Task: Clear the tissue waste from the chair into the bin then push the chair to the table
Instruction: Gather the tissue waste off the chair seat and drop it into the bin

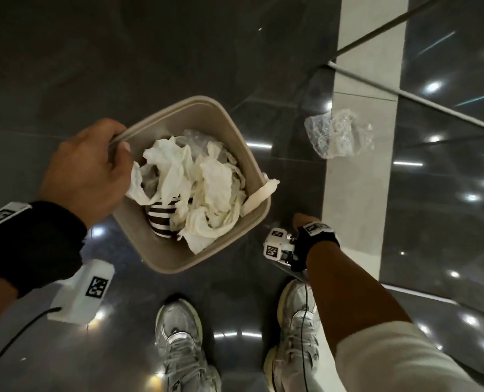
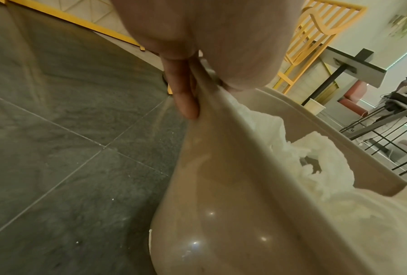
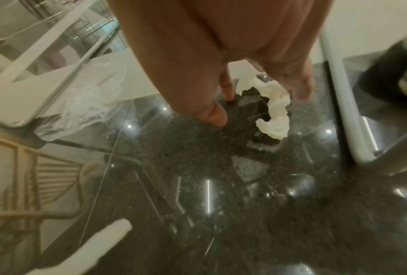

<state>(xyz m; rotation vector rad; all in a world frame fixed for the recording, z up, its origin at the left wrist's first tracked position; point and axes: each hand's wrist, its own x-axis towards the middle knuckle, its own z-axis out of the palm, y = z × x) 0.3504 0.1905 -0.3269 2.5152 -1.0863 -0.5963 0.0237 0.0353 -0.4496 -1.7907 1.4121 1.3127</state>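
Observation:
A beige bin (image 1: pixel 161 257) is held off the dark floor by my left hand (image 1: pixel 93 165), which grips its rim at the near-left corner; in the left wrist view the fingers (image 2: pixel 183 89) curl round the bin wall (image 2: pixel 221 186). Crumpled white tissues (image 1: pixel 201 176) fill the bin, and one piece (image 1: pixel 263 193) hangs over its right rim. My right hand (image 1: pixel 301 220) points down beside the bin's right corner with straight fingers (image 3: pixel 211 111) and holds nothing. A white tissue (image 3: pixel 275 111) shows just beyond those fingertips.
A crumpled clear plastic bag (image 1: pixel 336 134) lies on the pale floor strip to the right. Thin metal chair legs (image 1: pixel 404 89) cross the upper right, and a grey tube leg (image 3: pixel 338 93) stands close to my right hand. My shoes (image 1: pixel 178 335) stand below the bin.

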